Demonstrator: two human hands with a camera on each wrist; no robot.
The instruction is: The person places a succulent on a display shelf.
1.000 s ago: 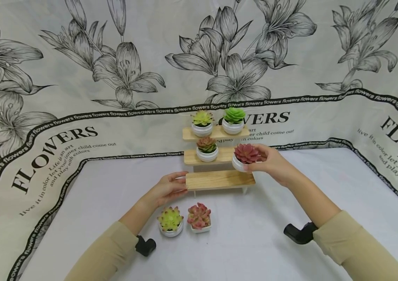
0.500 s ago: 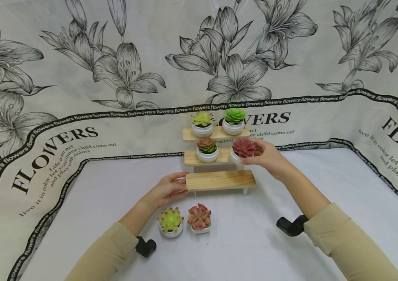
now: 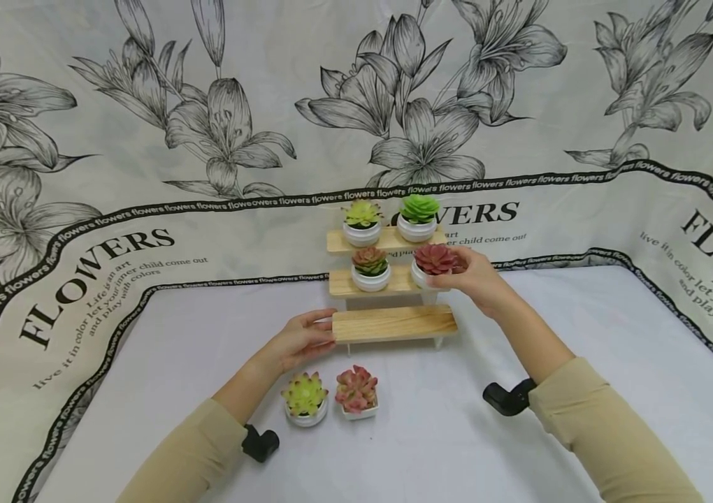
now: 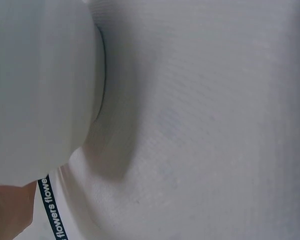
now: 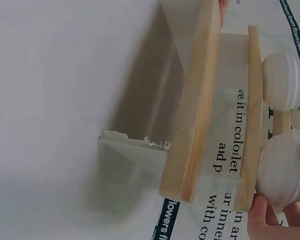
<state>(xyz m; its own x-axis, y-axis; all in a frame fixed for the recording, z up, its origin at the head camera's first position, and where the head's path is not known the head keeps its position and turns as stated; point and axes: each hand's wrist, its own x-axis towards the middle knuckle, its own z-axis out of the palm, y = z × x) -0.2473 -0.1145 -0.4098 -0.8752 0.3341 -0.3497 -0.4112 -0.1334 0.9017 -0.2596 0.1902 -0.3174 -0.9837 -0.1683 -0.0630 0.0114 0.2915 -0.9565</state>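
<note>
A three-step wooden plant stand stands on the table. My left hand grips the left end of its lowest board. With my right hand I hold the white round pot of a dark red succulent at the right end of the middle board. In the right wrist view the pot sits against that board, fingers round its lower side. Left of it is a brownish-green succulent. On the top board are a yellow-green succulent and a bright green succulent.
In front of the stand are a spiky yellow-green succulent and a pink succulent in a square pot. A white pot fills the left of the left wrist view. A flower-printed cloth hangs behind the white table.
My right hand has moved the red succulent slightly left and back, from over the front of the middle board onto its right end. The left hand has stayed put.
</note>
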